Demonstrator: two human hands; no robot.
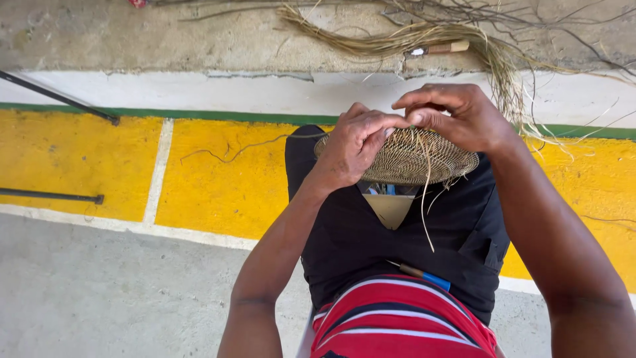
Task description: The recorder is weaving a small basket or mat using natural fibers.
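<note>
Fingers of the left hand (354,147) were pressed together, pinching the near-left rim of the woven disc (404,159). Right hand (457,116) sat just across the top edge, thumb and forefinger pinched shut on a thin fibre strand (425,192) that trailed down off the disc. Disc rested on the lap, over black trousers (371,245).

Judged light and springy: tight coils, fairly stiff across the face, softer at the open rim. Loose strands looked brittle and likely to fray or snap if bent sharply. Best held at the rim, as it was, not by the trailing ends.

Below the disc, a tan paper piece (389,209); further down the lap, a blue-tipped tool (421,272). Beyond the disc, a bundle of dry fibre (411,36) lay on the concrete ledge with a small knife (440,48) in it. Left of the disc, yellow painted floor (212,179); two dark rods (53,195) well apart. Nothing crowded the hands.
</note>
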